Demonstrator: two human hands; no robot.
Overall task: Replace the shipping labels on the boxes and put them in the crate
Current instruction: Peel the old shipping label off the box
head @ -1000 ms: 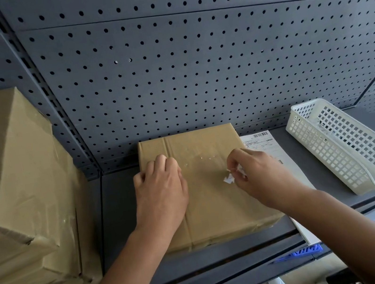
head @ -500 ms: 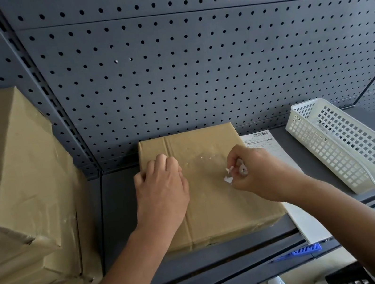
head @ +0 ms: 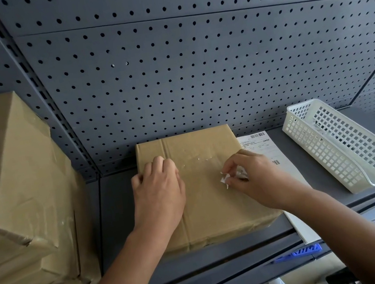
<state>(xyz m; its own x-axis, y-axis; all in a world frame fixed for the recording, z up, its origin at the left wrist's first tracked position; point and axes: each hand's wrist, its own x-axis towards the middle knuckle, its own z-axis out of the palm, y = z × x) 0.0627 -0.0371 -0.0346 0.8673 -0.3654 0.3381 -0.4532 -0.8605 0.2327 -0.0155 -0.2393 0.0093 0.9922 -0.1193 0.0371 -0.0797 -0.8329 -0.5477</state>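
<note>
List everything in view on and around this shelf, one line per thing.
flat box: one, brown, middle of the shelf, against the pegboard
label scraps: a few, white, over the flat box, pinched in the right hand
label sheet: one, white with barcodes, along the flat box's right edge, overhanging the shelf front
basket: one, white, right end of the shelf
stacked boxes: at least two, brown, far left
shelf: one, dark grey, under everything
pegboard: dark grey, behind the shelf
left hand: one, rests on the flat box, fingers curled
right hand: one, pinches the label scraps
</note>
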